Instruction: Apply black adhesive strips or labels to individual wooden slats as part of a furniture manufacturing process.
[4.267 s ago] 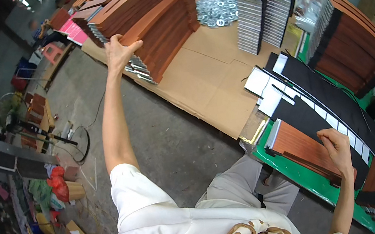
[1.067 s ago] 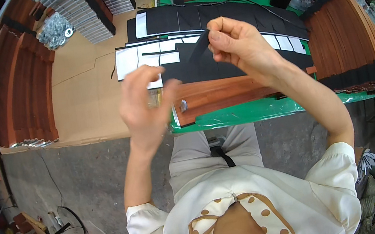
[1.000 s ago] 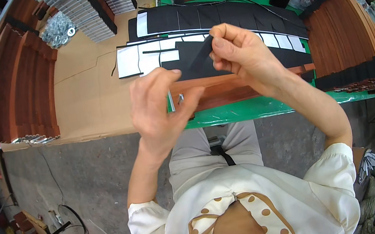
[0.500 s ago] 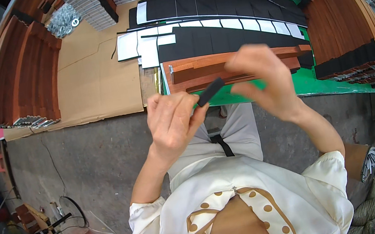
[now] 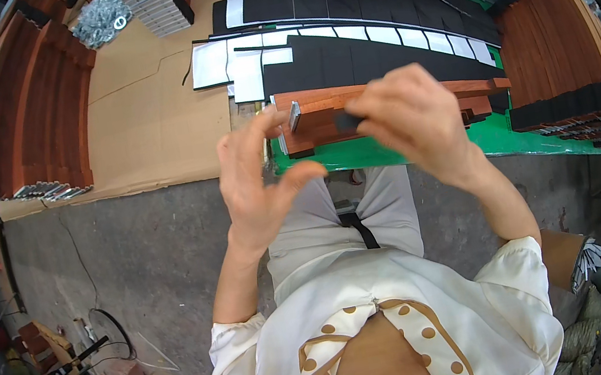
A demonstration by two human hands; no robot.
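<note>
Black strip, a moment ago stretched between both hands, is now pinched in the right hand alone above the brown slat on the green desk. Left hand has let go, fingers spread, holding nothing.

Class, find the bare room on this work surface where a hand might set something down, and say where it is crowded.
Free: the brown cardboard sheet, between the reddish-brown slat stacks and the black and white strips. Crowded: the green mat, under wooden pieces and both hands.
</note>
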